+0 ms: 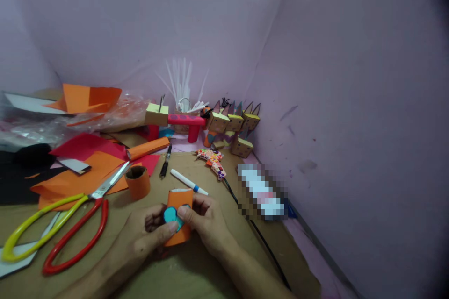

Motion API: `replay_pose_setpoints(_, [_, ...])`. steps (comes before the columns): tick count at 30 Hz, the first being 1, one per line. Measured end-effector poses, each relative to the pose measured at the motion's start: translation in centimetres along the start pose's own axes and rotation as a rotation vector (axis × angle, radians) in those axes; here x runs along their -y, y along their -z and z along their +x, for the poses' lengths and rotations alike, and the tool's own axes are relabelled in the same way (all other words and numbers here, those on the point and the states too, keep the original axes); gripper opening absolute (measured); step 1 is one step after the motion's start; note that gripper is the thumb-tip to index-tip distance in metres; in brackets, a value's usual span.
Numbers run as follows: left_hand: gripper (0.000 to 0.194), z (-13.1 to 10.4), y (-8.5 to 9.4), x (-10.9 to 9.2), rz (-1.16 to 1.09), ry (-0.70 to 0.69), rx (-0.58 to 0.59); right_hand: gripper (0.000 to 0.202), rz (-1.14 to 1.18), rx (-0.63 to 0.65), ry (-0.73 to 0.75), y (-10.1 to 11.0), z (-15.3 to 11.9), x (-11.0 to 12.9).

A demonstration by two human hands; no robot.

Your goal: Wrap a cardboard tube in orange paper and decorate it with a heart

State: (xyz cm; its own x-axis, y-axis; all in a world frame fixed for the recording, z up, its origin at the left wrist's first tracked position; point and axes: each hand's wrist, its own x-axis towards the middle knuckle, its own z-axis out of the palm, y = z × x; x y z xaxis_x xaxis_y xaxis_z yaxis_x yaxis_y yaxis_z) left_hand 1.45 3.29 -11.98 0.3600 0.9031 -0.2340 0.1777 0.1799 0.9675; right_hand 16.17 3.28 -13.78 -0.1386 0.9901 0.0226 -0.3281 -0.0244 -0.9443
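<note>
An orange paper-covered tube stands between my two hands, above the cardboard. On its front lies a teal paper piece with a rounded, dark-edged lobe; the rest of its shape is partly hidden by my fingers. My left hand grips the tube from the left, thumb on the lower edge of the teal piece. My right hand holds the other side, its thumb pressing on the teal piece. Just behind the tube lies a white marker with a blue band.
Large scissors with yellow and red handles lie open at left, beside an orange paper ring. A flowered glue gun trails a black cord on the right. Box-headed paper figures stand along the back wall.
</note>
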Motion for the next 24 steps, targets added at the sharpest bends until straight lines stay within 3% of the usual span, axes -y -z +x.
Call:
replay_pose_setpoints(6, [0.040, 0.49, 0.17, 0.69, 0.005, 0.005, -0.009, 0.036, -0.080, 0.020, -0.068, 0.19, -0.19, -0.12])
replay_pose_setpoints(10, [0.039, 0.36, 0.29, 0.35, -0.053, 0.033, -0.035, 0.050, 0.036, 0.050, -0.161, 0.55, -0.15, -0.44])
replay_pose_setpoints(16, [0.033, 0.08, 0.22, 0.00, 0.008, -0.006, -0.026, 0.043, -0.118, -0.012, -0.074, 0.33, -0.06, -0.58])
replay_pose_setpoints(24, [0.030, 0.25, 0.19, -0.04, 0.018, -0.008, -0.009, 0.034, -0.155, -0.037, 0.009, -0.27, 0.06, -0.48])
